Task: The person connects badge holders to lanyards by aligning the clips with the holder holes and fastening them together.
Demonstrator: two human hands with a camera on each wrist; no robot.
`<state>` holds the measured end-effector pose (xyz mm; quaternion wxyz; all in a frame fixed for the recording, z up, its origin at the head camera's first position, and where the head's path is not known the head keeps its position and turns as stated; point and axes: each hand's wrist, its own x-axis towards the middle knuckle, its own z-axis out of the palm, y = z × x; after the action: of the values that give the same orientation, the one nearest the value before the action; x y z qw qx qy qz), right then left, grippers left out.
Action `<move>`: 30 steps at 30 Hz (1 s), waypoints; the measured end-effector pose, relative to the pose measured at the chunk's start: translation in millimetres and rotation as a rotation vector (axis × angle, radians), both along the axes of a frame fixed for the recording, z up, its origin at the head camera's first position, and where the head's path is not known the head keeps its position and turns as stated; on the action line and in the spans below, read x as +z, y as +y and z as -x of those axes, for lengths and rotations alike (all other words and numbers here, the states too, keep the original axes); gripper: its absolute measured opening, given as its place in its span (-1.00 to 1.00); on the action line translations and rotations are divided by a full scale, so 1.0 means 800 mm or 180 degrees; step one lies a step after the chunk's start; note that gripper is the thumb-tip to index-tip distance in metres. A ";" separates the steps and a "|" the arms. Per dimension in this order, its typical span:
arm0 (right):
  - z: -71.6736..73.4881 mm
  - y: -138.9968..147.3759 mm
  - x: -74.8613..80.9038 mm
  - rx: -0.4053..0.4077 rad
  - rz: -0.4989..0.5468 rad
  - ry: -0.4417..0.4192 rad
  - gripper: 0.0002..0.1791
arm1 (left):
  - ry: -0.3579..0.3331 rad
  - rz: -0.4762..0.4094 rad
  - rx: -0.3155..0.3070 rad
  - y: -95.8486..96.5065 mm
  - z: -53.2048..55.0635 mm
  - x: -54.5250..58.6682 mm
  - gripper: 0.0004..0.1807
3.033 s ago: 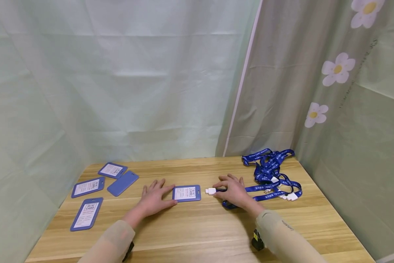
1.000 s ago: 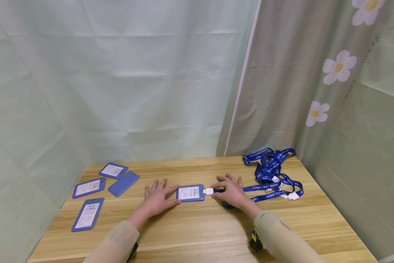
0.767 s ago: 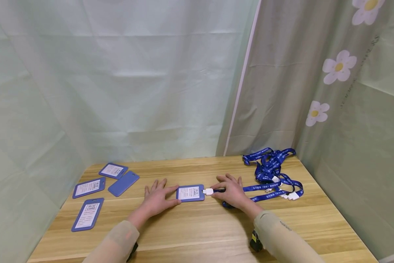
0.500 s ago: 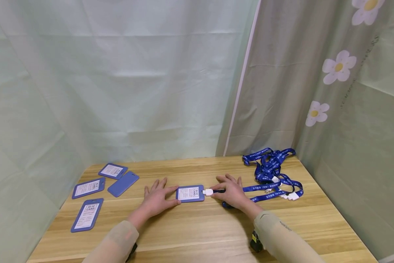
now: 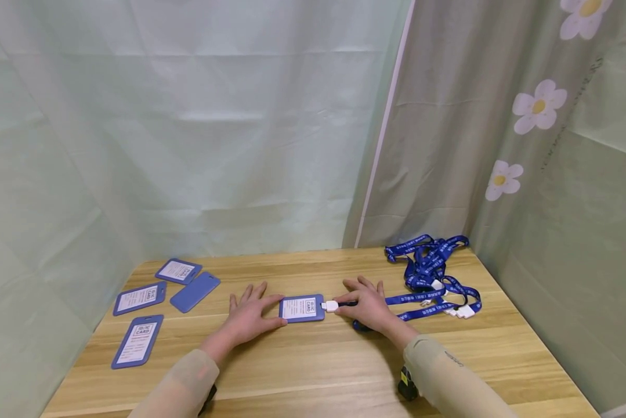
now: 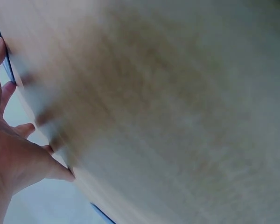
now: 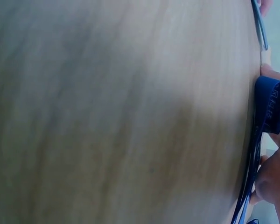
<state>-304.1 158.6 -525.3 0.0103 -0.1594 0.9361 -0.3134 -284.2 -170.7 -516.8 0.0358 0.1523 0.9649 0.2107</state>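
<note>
A blue ID card holder (image 5: 301, 309) lies flat on the wooden table, its slotted end to the right. My left hand (image 5: 248, 317) holds it by the left corners between thumb and index finger, the other fingers spread. My right hand (image 5: 367, 303) pinches the white plastic clip (image 5: 330, 306) of a blue printed lanyard (image 5: 416, 299). The clip's narrow tip meets the holder's slotted end. In the right wrist view, a lanyard loop (image 7: 269, 103) stands by the right hand's fingers. The left wrist view shows the left fingers at the holder's edge (image 6: 8, 65).
Several more blue card holders lie at the left, including an upright one (image 5: 137, 342) and one face down (image 5: 195, 292). A heap of blue lanyards (image 5: 430, 264) with white clips (image 5: 463, 312) is at the right. Pale curtains (image 5: 250, 128) enclose the table (image 5: 313, 371).
Since three seconds ago, the holder has shifted slightly right and the clip slightly left, closing the gap between them. Over the last second both hands stay nearly still.
</note>
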 end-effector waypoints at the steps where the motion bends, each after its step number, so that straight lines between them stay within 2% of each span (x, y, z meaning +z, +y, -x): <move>1: 0.000 0.000 0.000 0.0000 -0.0008 -0.0005 -0.71 | 0.0002 0.0002 -0.0004 0.000 0.000 0.000 -0.23; 13: 0.000 -0.001 0.003 0.0024 0.0017 -0.0029 -0.74 | -0.0029 0.0015 -0.0018 0.001 0.002 -0.004 -0.20; 23: 0.001 0.004 0.000 0.0083 0.0221 -0.0051 -0.72 | -0.0004 -0.0026 0.0055 0.001 0.002 -0.006 -0.22; 30: 0.001 0.003 -0.002 0.0049 0.0150 -0.0025 -0.73 | 0.0024 -0.0035 0.0013 0.001 0.000 -0.006 -0.19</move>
<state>-305.0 161.1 -526.9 0.0126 -0.1655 0.9272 -0.3359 -284.2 -169.5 -521.6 0.0309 0.1513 0.9642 0.2156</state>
